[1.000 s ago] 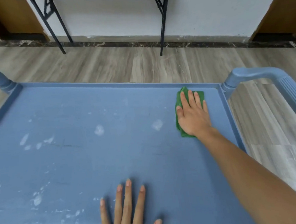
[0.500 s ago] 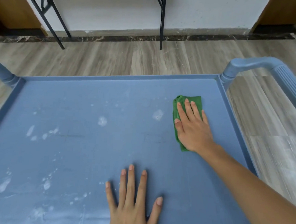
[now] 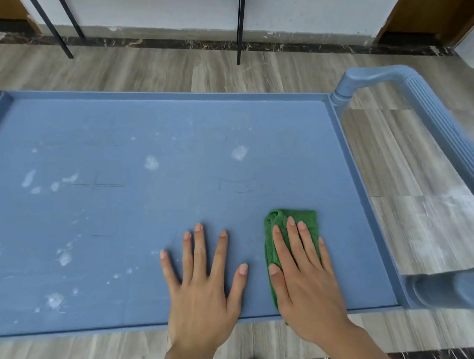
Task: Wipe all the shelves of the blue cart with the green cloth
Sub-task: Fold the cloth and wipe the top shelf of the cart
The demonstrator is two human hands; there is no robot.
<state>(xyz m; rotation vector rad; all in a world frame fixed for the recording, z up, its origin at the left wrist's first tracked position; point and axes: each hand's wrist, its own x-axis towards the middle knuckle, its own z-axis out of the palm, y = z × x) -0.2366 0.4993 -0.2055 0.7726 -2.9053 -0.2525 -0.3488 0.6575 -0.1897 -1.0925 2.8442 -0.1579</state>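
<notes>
Cart shelf [image 3: 226,118] blue, white smudges [image 3: 152,162]; wood-look floor [image 3: 166,69] beyond.

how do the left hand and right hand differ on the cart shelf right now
The left hand lies on the bare blue shelf; the right hand presses on the green cloth. The left hand's fingers are spread wide; the right hand's lie closer together. Both are flat, palm down, near the shelf's front edge.
</notes>
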